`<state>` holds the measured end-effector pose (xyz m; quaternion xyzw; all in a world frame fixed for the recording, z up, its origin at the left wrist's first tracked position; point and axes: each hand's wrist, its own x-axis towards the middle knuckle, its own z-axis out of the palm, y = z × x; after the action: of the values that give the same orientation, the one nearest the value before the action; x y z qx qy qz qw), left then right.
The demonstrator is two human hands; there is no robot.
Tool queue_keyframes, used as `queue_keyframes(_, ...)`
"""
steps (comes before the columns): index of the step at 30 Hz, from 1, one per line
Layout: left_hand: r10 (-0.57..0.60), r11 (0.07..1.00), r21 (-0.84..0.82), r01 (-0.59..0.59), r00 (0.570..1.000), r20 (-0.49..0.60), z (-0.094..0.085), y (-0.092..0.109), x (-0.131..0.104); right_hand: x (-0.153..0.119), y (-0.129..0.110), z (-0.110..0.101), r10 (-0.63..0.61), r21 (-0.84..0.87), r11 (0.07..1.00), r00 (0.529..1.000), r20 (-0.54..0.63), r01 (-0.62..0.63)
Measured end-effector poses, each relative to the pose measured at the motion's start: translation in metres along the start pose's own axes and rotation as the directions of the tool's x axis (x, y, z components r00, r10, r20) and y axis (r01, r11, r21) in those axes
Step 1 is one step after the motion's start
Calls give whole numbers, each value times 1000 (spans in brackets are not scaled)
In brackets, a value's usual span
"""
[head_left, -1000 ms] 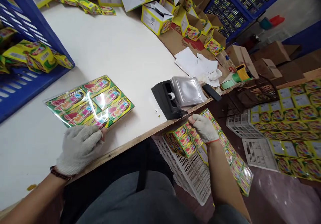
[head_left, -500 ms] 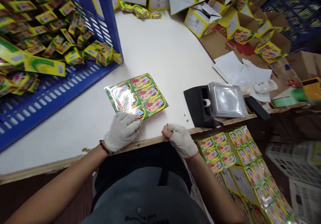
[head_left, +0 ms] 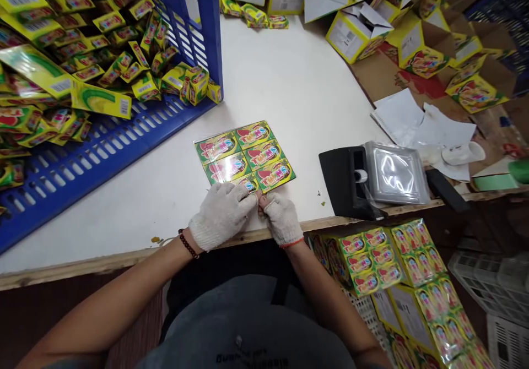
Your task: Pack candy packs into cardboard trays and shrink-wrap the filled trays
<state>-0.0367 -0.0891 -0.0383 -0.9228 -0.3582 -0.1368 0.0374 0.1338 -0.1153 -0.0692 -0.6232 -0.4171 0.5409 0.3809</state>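
The left hand (head_left: 225, 215) grips the near edge of the flat pack (head_left: 248, 159), seemingly to steady it; the right hand (head_left: 283, 218) pinches beside it.

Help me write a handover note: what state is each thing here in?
Twins pack: flat on the table
Left hand: gloved, at the pack's near edge
Right hand: gloved, fingers curled
Blue crate: heaped with small boxes
Tape dispenser: roll fitted
Clear trays: stacked
Yellow-edged carton: flaps open

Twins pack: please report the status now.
Left hand on near edge of pack. Right hand curled beside left. Pack lies on white table; black dispenser to its right.
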Motion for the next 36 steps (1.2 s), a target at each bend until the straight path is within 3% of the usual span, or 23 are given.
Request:
queue_keyframes(4, -90, 996, -17, 89, 993, -82, 6, 5, 8, 5, 10, -2, -133, -293, 951, 984, -119, 93)
queue_keyframes(6, -131, 991, 16, 136, 977, -170, 14, 10, 11, 7, 16, -3, -139, -326, 942, 979, -148, 84)
queue_keyframes(9, -158, 981, 73, 180, 958, -241, 19, 19, 12, 7, 22, -3, -17, -101, 995, 988, -151, 2)
queue_keyframes(11, -152, 985, 50, 165, 969, -193, 13, 18, 13, 7, 21, -2, 39, 80, 996, 986, -164, -26)
queue_keyframes(13, -124, 992, -42, 120, 987, -106, 3, 5, 15, 11, 17, -2, 40, 165, 986, 982, -186, -9)
queue_keyframes(15, -141, 984, -125, 129, 985, -98, -7, -22, 19, 21, 11, -6, 14, 146, 989, 979, -205, 17)
queue_keyframes(19, -371, 926, -171, 336, 895, -249, -8, -89, 19, 67, -10, -33, -121, -84, 990, 983, -141, 110)
queue_keyframes(22, -412, 894, -282, 348, 886, -212, 5, -99, 3, 111, -31, -57, -206, -338, 924, 977, -51, 177)
queue_keyframes(24, -380, 898, -320, 303, 900, -214, 13, -80, -13, 131, -43, -68, -360, -507, 805, 933, -5, 308)
queue_keyframes(26, -325, 919, -313, 241, 912, -252, 19, -51, -28, 134, -48, -72, -530, -630, 599, 834, 151, 495)
queue_keyframes(28, -259, 950, -247, 189, 920, -295, 22, -27, -38, 120, -42, -72, -596, -654, 370, 708, 377, 660)
queue_keyframes(30, -191, 980, -129, 154, 915, -355, 23, -15, -41, 96, -27, -72, -587, -637, 208, 616, 525, 742)
queue_keyframes(33, -63, 998, -11, 65, 910, -410, 25, -13, -34, 60, 2, -74, -613, -692, 87, 586, 529, 716)
queue_keyframes(36, 47, 998, -16, -60, 896, -442, 29, -17, -24, 42, 29, -70, -706, -722, 36, 529, 471, 691)
